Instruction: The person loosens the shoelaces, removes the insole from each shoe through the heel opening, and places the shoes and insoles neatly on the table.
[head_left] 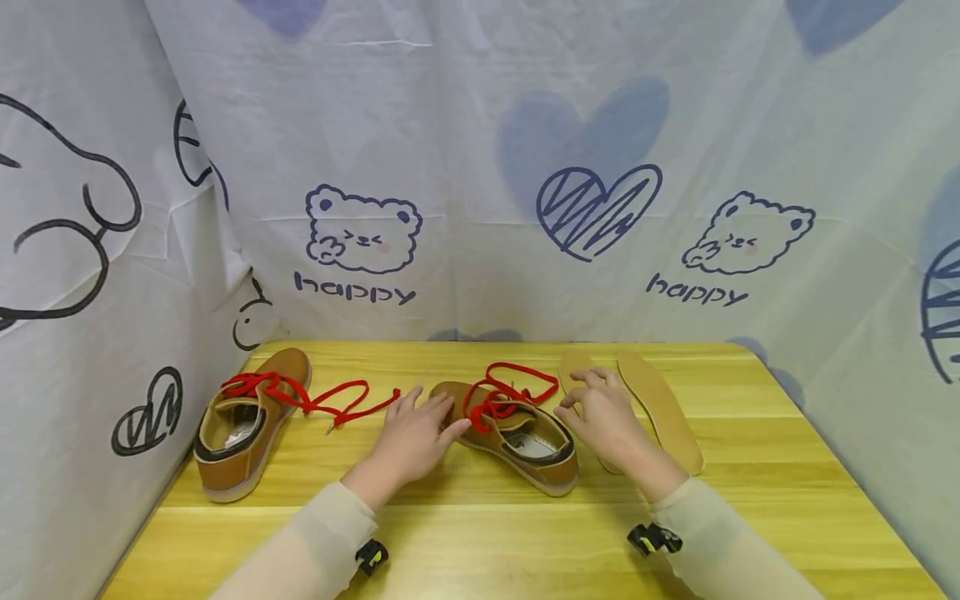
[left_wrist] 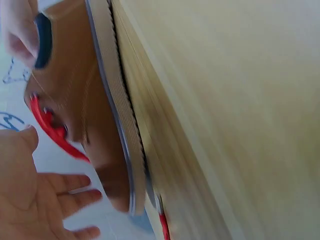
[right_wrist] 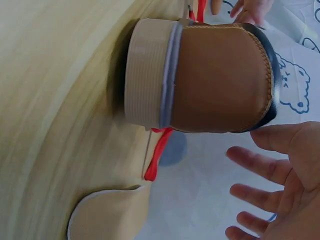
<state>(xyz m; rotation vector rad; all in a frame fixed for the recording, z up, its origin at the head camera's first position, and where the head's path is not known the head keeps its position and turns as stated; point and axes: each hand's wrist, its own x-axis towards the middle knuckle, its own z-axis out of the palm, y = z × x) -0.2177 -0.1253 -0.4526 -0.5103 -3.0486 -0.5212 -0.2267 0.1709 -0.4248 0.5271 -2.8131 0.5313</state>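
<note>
A brown shoe (head_left: 551,471) with a dark collar and red laces (head_left: 491,408) lies on the table between my hands, its toe pointing back and left. My left hand (head_left: 416,437) hovers by the toe with fingers spread; the left wrist view shows its fingers (left_wrist: 80,197) apart beside the toe. On the other side, my right hand (head_left: 600,412) is near the heel (right_wrist: 220,80), over the insoles, with loosely bent fingers and nothing in them. In the right wrist view its thumb is right at the heel's collar.
A matching brown shoe (head_left: 232,471) stands at the left table edge, its red lace (head_left: 348,408) trailing toward the middle. Two tan insoles (head_left: 663,400) lie at the back right. A white printed cloth (head_left: 480,250) hangs behind and beside the wooden table (head_left: 480,550).
</note>
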